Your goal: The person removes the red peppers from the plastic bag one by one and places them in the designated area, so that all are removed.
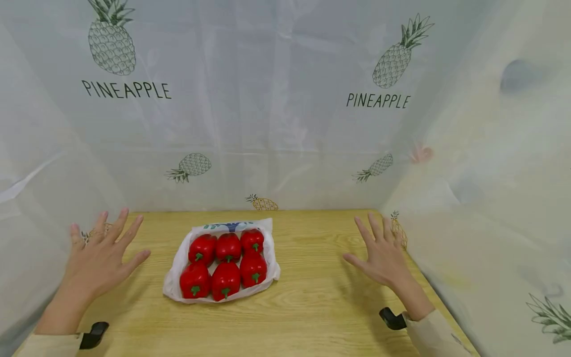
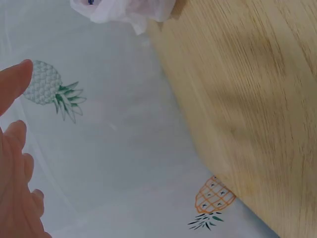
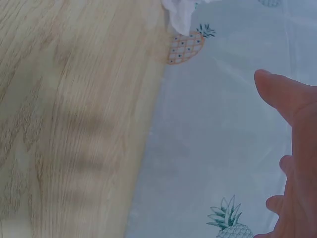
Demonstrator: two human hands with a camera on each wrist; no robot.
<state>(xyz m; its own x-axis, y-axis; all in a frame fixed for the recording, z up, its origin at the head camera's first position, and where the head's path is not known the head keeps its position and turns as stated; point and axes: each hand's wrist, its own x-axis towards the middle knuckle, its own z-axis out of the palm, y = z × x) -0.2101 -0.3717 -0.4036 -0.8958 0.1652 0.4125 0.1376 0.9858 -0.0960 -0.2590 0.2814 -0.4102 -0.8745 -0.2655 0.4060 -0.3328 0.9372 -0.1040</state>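
Observation:
Several red bell peppers (image 1: 225,280) with green stems lie in two rows inside a white plastic bag (image 1: 273,275), whose mouth is spread wide. Blue and green print shows on the bag's far edge. To the left of the bag, my left hand (image 1: 99,258) hovers over the table with its fingers spread and nothing in it. My right hand (image 1: 382,255) is held well to the right of the bag, fingers likewise spread and holding nothing. In the left wrist view, a corner of the bag (image 2: 129,11) appears at the top; the right wrist view catches another bit of it (image 3: 181,15).
The wooden table (image 1: 312,307) has light grain. A pale curtain (image 1: 276,99) printed with pineapples rises behind its far edge, and similar sheets hang along the left and right sides. Dark straps (image 1: 392,318) sit at both wrists.

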